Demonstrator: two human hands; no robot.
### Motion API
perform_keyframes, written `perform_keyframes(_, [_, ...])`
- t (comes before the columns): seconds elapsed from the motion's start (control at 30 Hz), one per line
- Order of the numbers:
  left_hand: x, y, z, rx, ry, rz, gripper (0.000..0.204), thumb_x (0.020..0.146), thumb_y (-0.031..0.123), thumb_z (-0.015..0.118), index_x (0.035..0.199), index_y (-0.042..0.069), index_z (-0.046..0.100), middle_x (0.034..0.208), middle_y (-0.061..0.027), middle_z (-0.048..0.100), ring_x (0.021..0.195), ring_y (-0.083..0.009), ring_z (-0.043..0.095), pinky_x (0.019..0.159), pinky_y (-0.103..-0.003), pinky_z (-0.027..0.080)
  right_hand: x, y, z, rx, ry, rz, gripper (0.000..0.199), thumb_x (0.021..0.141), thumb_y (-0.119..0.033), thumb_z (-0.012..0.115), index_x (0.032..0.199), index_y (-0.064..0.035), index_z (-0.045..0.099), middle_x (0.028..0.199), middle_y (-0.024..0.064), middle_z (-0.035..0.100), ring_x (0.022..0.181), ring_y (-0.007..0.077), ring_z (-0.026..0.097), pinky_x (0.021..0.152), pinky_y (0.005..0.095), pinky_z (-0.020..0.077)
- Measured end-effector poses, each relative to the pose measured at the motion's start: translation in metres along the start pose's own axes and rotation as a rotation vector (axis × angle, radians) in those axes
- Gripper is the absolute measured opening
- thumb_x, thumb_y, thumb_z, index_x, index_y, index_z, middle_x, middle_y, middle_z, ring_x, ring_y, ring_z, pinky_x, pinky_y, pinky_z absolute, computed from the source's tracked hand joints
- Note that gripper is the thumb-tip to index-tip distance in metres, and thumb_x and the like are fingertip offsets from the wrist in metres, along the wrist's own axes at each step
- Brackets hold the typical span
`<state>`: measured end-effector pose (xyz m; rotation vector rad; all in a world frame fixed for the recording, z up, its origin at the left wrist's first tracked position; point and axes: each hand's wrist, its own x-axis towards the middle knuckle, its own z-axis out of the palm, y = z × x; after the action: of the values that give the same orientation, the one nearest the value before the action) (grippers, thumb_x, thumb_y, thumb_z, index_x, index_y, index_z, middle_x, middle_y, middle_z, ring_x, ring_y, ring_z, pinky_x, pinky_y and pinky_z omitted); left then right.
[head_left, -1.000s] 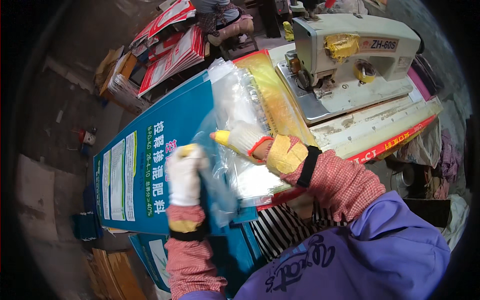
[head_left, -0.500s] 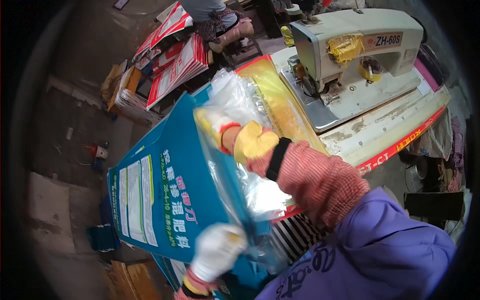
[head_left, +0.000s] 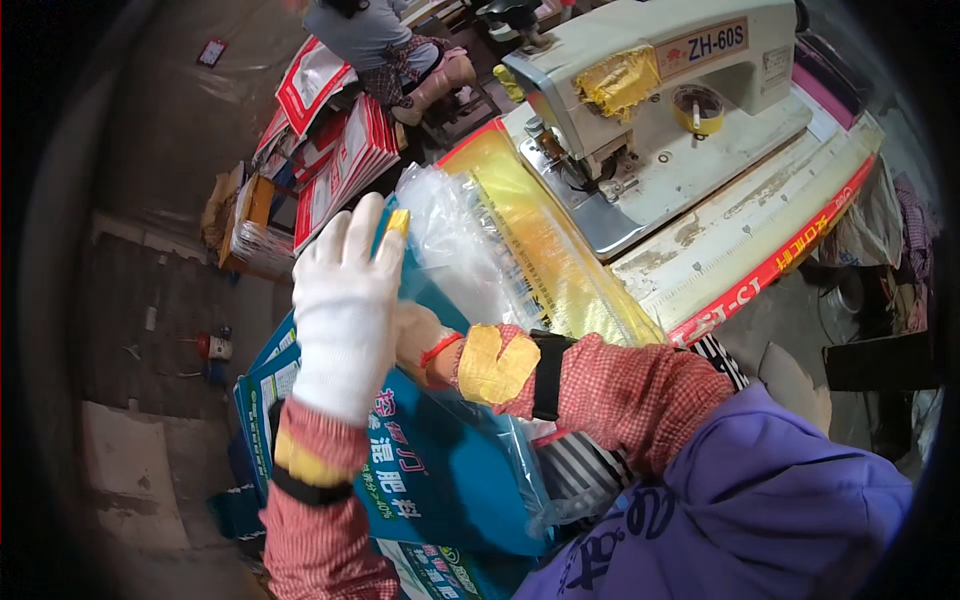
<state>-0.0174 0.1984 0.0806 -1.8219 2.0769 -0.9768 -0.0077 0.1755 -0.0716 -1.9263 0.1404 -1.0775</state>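
My left hand (head_left: 347, 295), in a white knit glove, lies over the upper edge of a teal printed bag (head_left: 450, 480). Its fingers are stretched out and a little apart, and a yellow patch shows at one fingertip. Close behind it is my right hand (head_left: 415, 335), whose fingers are hidden by the left. Clear plastic film (head_left: 440, 240) lies crumpled beside both hands, and a clear liner edge hangs along the teal bag's near side. More teal bags show underneath.
Right of the bags stands a white sewing machine (head_left: 660, 120) with a roll of yellow tape (head_left: 698, 110) on its bed. Yellow bags (head_left: 560, 270) lie before it. Red-and-white bags (head_left: 350, 160) are stacked at the back left, near a seated person (head_left: 375, 45).
My left hand has risen from the teal bag's near edge to its upper edge, beside my right hand. The right hand has shifted down and left, and the teal bag has shifted with its upper part now covered.
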Motion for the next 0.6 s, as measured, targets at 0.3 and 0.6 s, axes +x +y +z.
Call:
perform_keyframes(0.3, [0.008,-0.011,-0.011,-0.126,-0.373,0.088,0.072,0.053,0.017,0.078,0.119,0.012,0.051,0.126,-0.01,0.048,0.113,-0.0311,0.046,0.095,-0.039,0.036,-0.016,-0.031,-0.055,0.049,-0.384,0.16,0.029,0.088,-0.026,0.045,0.114,-0.0125,0.05,0.105,0.0154,0.059,0.089,0.0323,0.059,0.073,0.0392,0.0473])
perform_keyframes(0.6, [0.017,0.01,0.005,-0.046,-0.409,0.311,0.017,0.064,0.008,0.059,0.081,0.012,0.058,0.083,-0.0062,0.058,0.079,-0.025,0.059,0.067,-0.036,0.048,-0.024,-0.034,-0.056,0.165,-0.712,0.412,0.056,0.083,-0.049,0.046,0.121,-0.0077,0.048,0.113,0.0179,0.056,0.098,0.0321,0.056,0.084,0.0369,0.0423])
